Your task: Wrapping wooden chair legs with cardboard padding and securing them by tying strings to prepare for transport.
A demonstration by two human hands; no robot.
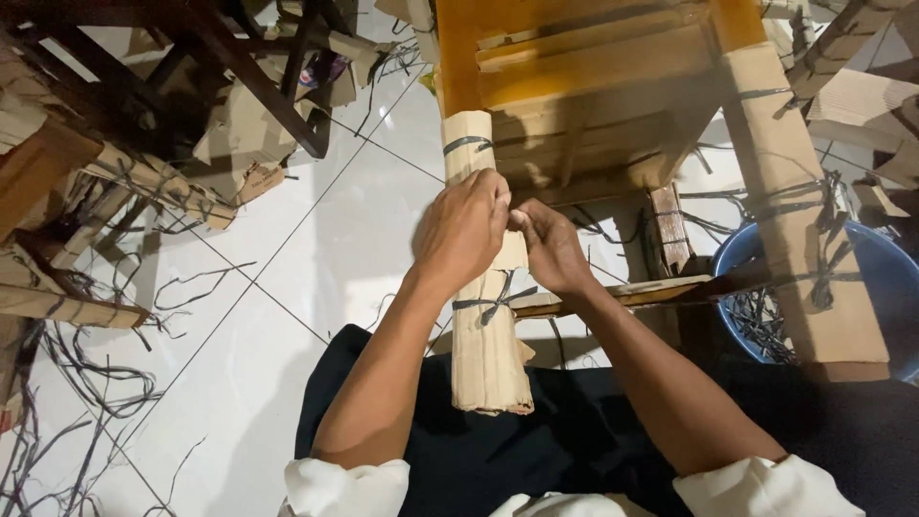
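Note:
A wooden chair (593, 77) lies tipped toward me, its legs wrapped in brown cardboard. The nearest wrapped leg (486, 354) points at my lap and is tied with dark rubber strips (493, 304). My left hand (462, 233) is closed around the middle of this leg. My right hand (548, 247) is beside it, fingertips pinched together at the cardboard next to my left fingers; what they pinch is hidden. A second wrapped leg (799, 211) stands to the right, bound with dark strips too.
A blue plastic tub (895, 287) with dark strips inside sits at the right. Cardboard scraps, wrapped furniture parts (153, 182) and dark wooden frames crowd the upper left. Loose dark strips (86, 383) litter the white tiled floor.

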